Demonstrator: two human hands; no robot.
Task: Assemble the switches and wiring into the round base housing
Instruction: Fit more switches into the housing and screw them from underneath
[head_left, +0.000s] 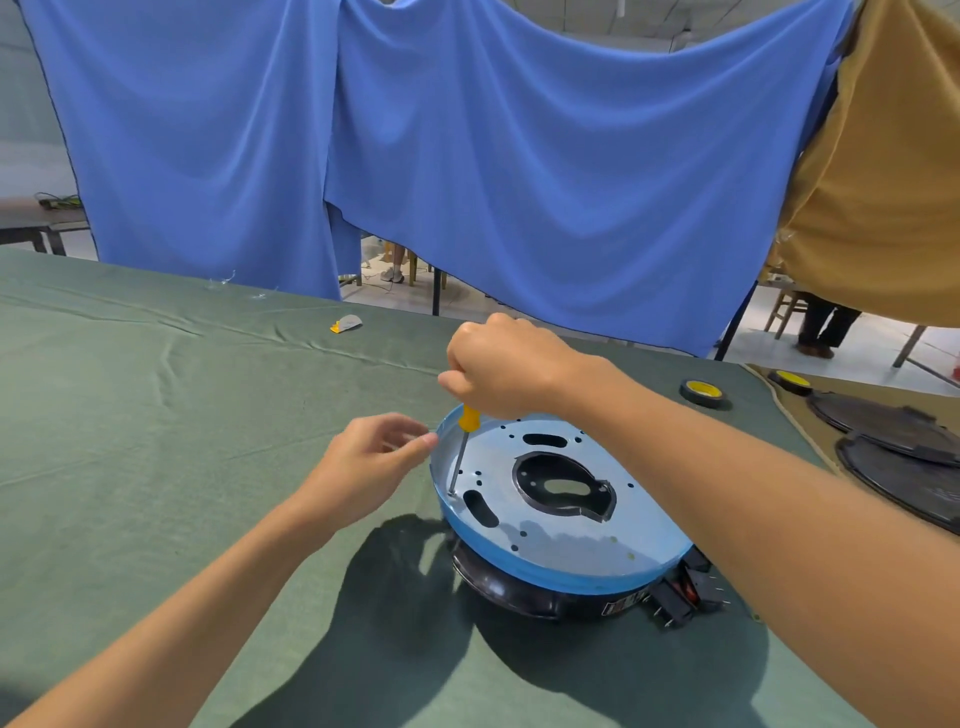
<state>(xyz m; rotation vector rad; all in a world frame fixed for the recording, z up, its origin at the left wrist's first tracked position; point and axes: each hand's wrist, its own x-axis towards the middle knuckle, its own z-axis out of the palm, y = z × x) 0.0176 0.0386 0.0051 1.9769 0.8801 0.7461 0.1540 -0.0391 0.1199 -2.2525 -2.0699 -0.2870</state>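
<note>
The round base housing (524, 587) is black and lies on the green table cloth, capped by a shiny metal plate (566, 540) with a blue rim and several holes. My right hand (506, 369) grips a yellow-handled screwdriver (462, 447) from above; its tip stands on the plate near the left rim. My left hand (363, 467) is at the plate's left edge, its fingertips touching the rim with the fingers loosely bent. Black rocker switches (685, 597) with metal pins lie beside the housing at its right front.
A roll of black tape with a yellow core (704, 393) lies behind the housing to the right. Dark round covers (893, 441) and another tape roll (789, 382) sit at the far right. A small yellow and grey scrap (345, 323) lies further back. Blue and tan cloths hang behind the table.
</note>
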